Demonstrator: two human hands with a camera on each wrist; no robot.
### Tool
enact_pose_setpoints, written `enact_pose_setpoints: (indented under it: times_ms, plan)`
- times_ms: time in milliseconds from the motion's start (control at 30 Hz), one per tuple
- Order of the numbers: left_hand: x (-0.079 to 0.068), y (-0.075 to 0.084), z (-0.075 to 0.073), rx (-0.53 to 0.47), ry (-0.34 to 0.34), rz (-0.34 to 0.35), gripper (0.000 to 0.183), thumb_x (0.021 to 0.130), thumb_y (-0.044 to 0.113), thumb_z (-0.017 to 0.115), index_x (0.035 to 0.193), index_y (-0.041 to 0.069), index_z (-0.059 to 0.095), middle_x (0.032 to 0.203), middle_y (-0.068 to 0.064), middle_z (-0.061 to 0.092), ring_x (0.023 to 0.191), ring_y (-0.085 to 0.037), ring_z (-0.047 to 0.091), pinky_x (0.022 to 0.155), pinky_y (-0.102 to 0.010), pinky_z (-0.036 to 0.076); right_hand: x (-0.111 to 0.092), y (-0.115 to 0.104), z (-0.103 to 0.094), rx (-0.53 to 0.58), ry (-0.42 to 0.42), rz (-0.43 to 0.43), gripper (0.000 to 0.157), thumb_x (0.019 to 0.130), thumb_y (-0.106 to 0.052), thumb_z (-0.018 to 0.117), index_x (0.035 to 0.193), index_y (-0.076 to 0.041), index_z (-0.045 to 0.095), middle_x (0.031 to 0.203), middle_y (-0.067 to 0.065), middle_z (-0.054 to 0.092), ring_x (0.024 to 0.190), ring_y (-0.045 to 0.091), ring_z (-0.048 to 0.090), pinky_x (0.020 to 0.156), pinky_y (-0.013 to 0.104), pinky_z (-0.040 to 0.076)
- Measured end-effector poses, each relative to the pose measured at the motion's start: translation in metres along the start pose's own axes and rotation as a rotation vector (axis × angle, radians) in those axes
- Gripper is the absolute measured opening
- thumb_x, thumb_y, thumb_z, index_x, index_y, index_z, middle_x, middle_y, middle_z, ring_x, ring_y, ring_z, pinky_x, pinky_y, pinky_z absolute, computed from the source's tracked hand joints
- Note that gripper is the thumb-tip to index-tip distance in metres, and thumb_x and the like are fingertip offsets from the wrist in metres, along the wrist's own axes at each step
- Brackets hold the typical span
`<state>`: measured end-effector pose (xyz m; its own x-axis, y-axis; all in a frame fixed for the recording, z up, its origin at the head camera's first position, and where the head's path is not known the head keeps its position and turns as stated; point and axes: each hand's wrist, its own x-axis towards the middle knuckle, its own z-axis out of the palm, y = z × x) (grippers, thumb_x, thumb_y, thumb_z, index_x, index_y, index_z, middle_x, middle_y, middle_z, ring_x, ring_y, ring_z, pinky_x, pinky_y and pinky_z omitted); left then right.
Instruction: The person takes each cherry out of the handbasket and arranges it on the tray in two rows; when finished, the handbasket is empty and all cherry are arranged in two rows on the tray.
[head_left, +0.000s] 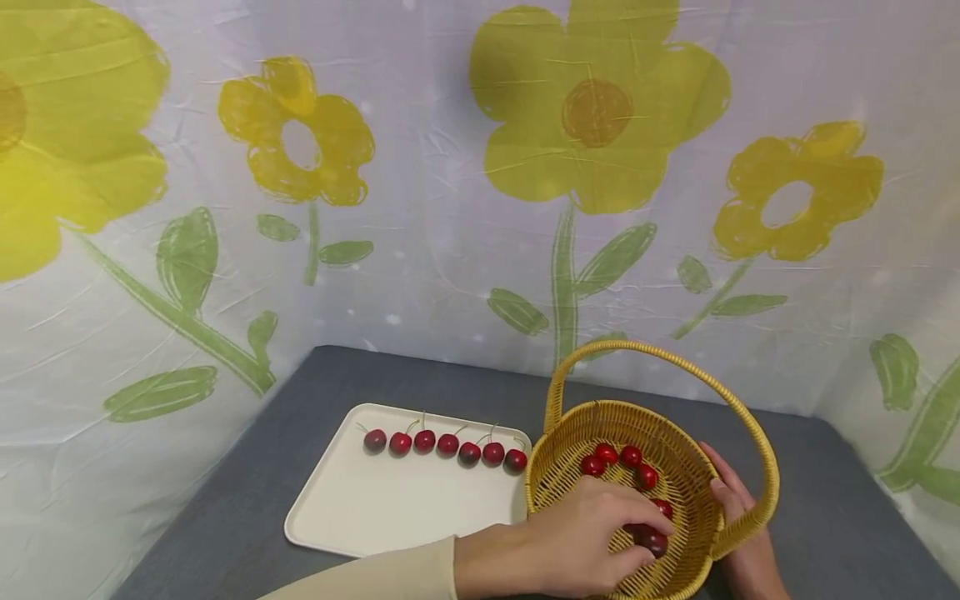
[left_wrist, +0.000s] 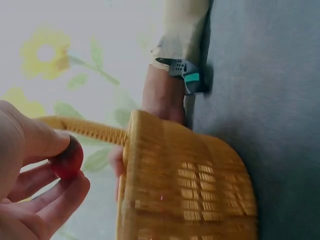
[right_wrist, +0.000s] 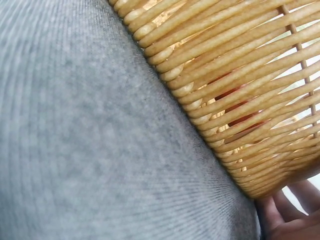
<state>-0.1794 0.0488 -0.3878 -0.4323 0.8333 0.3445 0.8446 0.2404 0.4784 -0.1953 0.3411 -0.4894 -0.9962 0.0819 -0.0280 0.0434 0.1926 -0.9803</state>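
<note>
Left grip [head_left: 588, 531] pinches a cherry [left_wrist: 70, 160] over the basket [head_left: 630, 417] of cherries [head_left: 631, 456].

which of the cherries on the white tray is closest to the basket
The rightmost cherry in the row on the white tray; it sits at the end beside the wicker basket, while the other six cherries lie farther left.

On the table [head_left: 247, 500], the tray [head_left: 405, 512] lies left of the basket [head_left: 637, 422], which hides part of the tray's right edge. Seven cherries [head_left: 447, 446] lie in a row along the tray's far edge. Four more cherries [head_left: 631, 456] sit towards the far side of the basket's floor. The left hand [head_left: 588, 533] is inside the basket, the right hand [head_left: 750, 562] outside its right wall. Behind the table's far edge hangs a cloth [head_left: 427, 250].
</note>
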Motion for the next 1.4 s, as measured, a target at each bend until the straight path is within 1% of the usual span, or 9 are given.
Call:
enact_pose_setpoints:
  times_ms: [133,267,367,533,667,867,1067,1267,1400]
  plan:
    - [-0.034,-0.005,-0.013,-0.087,0.082,0.028,0.030,0.103,0.015,0.076,0.132,0.014,0.078,0.128,0.004,0.080,0.123,0.007,0.067,0.107,-0.008,0.046,0.001,-0.001,0.004,0.028,0.021,-0.012,0.062,0.122,-0.040,0.025,0.177,-0.015,0.013,0.178,0.024,0.022,0.118,-0.021,0.056,0.091,0.015,0.059]
    - [-0.067,-0.011,-0.028,-0.173,0.106,0.028,0.029,0.101,0.009,0.078,0.130,0.011,0.078,0.126,0.000,0.081,0.120,0.003,0.070,0.108,-0.013,0.051,0.001,-0.002,0.004,0.059,0.025,0.020,0.061,0.122,-0.037,0.023,0.178,-0.016,0.012,0.179,0.025,0.020,0.117,-0.021,0.057,0.091,0.015,0.059]
    - [-0.092,-0.015,-0.039,-0.221,0.114,-0.003,0.031,0.100,0.006,0.078,0.130,0.011,0.078,0.126,-0.001,0.081,0.117,0.001,0.071,0.105,-0.017,0.055,0.002,-0.002,0.003,0.064,0.022,0.016,0.061,0.122,-0.037,0.023,0.178,-0.016,0.013,0.179,0.026,0.019,0.117,-0.020,0.058,0.091,0.016,0.059]
    - [-0.130,-0.025,-0.048,-0.190,0.179,-0.056,0.034,0.096,0.003,0.082,0.128,0.015,0.078,0.122,0.002,0.081,0.111,-0.002,0.073,0.097,-0.022,0.061,0.003,-0.003,0.003,0.071,0.019,0.021,0.060,0.121,-0.035,0.022,0.178,-0.016,0.012,0.180,0.025,0.017,0.118,-0.023,0.055,0.092,0.013,0.057]
    - [-0.149,-0.036,-0.047,-0.123,0.231,-0.109,0.033,0.092,0.002,0.085,0.120,0.018,0.079,0.112,0.007,0.081,0.102,0.000,0.073,0.093,-0.024,0.062,0.003,-0.004,0.003,0.069,0.023,0.020,0.060,0.122,-0.035,0.022,0.178,-0.016,0.013,0.180,0.024,0.018,0.118,-0.023,0.054,0.093,0.012,0.057]
    - [-0.154,-0.046,-0.037,-0.089,0.200,-0.201,0.027,0.091,0.004,0.087,0.114,0.017,0.082,0.105,0.011,0.081,0.096,0.006,0.071,0.089,-0.021,0.061,0.004,-0.004,0.003,0.063,0.019,0.028,0.060,0.121,-0.037,0.022,0.178,-0.016,0.013,0.180,0.024,0.017,0.118,-0.024,0.053,0.093,0.011,0.056]
    - [-0.141,-0.055,-0.023,-0.151,0.099,-0.375,0.025,0.090,0.007,0.089,0.113,0.016,0.085,0.102,0.017,0.081,0.094,0.009,0.068,0.089,-0.020,0.060,0.002,-0.002,0.004,0.052,0.032,0.007,0.061,0.122,-0.038,0.025,0.177,-0.015,0.014,0.179,0.021,0.020,0.119,-0.024,0.053,0.093,0.011,0.056]
    - [-0.127,-0.060,-0.010,-0.155,0.037,-0.386,0.028,0.085,0.001,0.091,0.109,0.013,0.086,0.097,0.014,0.081,0.089,0.010,0.068,0.084,-0.015,0.059,0.001,-0.001,0.003,0.033,0.016,-0.047,0.063,0.122,-0.040,0.028,0.177,-0.012,0.015,0.177,0.022,0.021,0.121,-0.021,0.055,0.092,0.013,0.058]
    - [-0.123,-0.063,-0.005,-0.152,0.003,-0.385,0.028,0.085,0.002,0.092,0.110,0.013,0.085,0.097,0.014,0.080,0.088,0.010,0.066,0.083,-0.013,0.058,0.002,-0.003,0.002,0.032,0.012,-0.033,0.064,0.122,-0.042,0.027,0.177,-0.013,0.014,0.178,0.023,0.020,0.122,-0.023,0.053,0.094,0.012,0.056]
